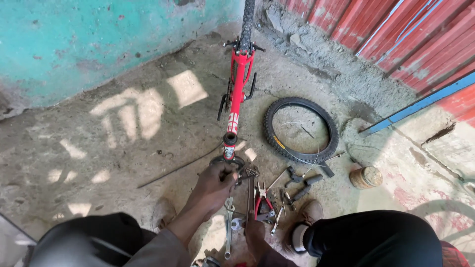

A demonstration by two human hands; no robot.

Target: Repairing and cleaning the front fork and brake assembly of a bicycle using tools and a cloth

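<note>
Two hands low over the concrete floor (123, 148), between the knees. Left hand (215, 185) clenched around the lower end of the red bike frame (237, 84), right at the head tube, next to a dark ring-shaped part (226, 160). Frame lying along the floor, stretching away toward the turquoise wall (74, 44). Right hand (255, 232) down among the tools, touching near the red pliers (262, 202); grip mostly hidden, cannot tell whether clenched or released. Spanner (229, 225) flat on the floor between both hands. More small tools scattered just right of the pliers. Black tyre (301, 130) flat on the floor to the right of the frame, apart from it. Tin can (366, 177) beyond the tyre, near a blue bar (420, 104) and red corrugated sheet (396, 34). Thin rod (178, 168) left of the frame.
</note>
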